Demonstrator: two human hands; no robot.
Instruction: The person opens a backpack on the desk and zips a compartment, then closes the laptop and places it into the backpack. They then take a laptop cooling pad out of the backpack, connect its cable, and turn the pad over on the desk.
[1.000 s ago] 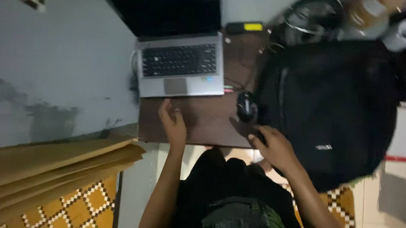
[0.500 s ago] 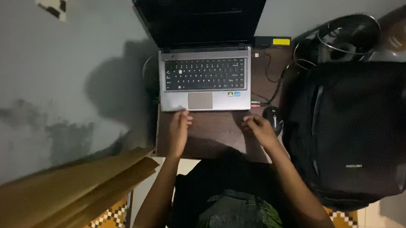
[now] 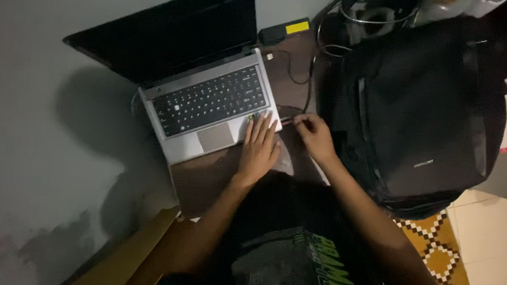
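**Both hands at the right front corner of the laptop**

Nearest you is your own lap in a dark shirt, with both forearms reaching out over the small dark table (image 3: 203, 183). Your left hand (image 3: 258, 146) lies flat and released, palm down, fingers stretched together, its fingertips resting on the right front corner of the laptop (image 3: 208, 106) beside the touchpad. Your right hand (image 3: 313, 136) sits just to the right of that corner, fingers curled in a pinch at the laptop's side edge; what they grip is too small and dim to tell, though thin cables (image 3: 296, 80) run along the table there. The laptop stands open and turned at an angle, grey deck, black keys, screen dark. Just right of your right hand a large black backpack (image 3: 422, 107) crowds the table's edge. Behind the laptop lies a black power brick (image 3: 285, 30) with a yellow label, against the grey wall (image 3: 39, 145).
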